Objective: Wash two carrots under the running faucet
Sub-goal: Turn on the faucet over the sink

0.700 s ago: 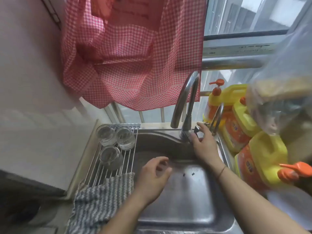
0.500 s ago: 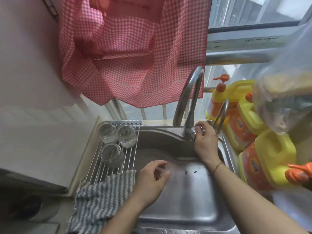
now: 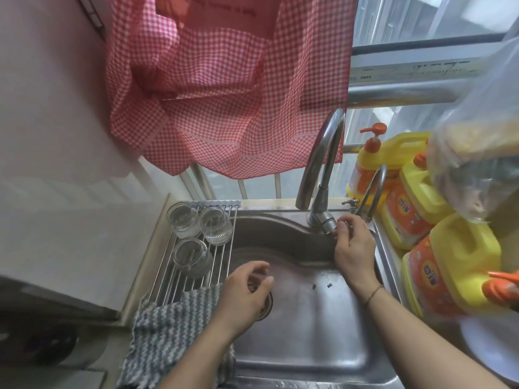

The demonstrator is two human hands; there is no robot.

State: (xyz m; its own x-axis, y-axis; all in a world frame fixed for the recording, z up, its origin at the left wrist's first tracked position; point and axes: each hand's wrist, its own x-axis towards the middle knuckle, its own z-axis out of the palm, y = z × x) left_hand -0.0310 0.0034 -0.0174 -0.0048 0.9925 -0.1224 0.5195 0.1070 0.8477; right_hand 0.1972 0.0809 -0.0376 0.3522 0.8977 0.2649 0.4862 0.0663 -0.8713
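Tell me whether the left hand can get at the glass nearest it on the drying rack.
Probably yes. The left hand hangs loosely curled over the sink holding nothing, and the nearest glass stands just left of it with nothing between them.

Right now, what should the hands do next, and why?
Probably the right hand should turn the handle at the base of the faucet to start the water. Its fingers are curled on that handle, no stream shows from the spout, and the sink looks dry. The left hand hangs empty over the drain; no carrots are in view.
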